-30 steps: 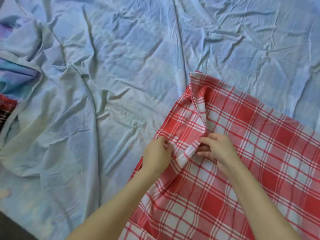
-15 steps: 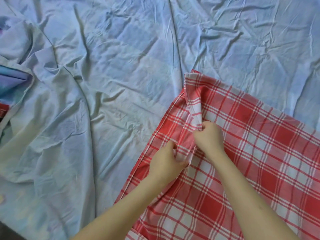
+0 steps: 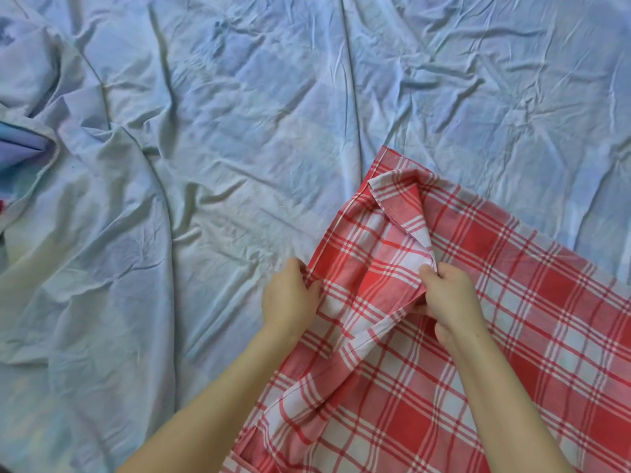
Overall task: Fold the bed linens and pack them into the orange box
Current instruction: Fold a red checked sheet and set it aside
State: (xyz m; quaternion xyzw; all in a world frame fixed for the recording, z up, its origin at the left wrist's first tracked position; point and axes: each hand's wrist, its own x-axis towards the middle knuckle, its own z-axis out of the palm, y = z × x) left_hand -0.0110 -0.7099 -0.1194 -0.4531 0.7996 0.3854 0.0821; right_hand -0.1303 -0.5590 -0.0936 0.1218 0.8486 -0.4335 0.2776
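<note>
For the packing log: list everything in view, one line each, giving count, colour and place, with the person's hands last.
plaid linen: one, red and white check, lower right, lying on the sheet, with a flap turned back at its far corner.
blue sheet: one, pale blue, wrinkled, spread across most of the view.
purple-blue cloth: one piece, left edge, tucked under a fold of the sheet.
orange box: none in view.
left hand: one, centre, fingers curled round the plaid's left edge.
right hand: one, right of the left hand, pinching the turned-back flap.
</note>
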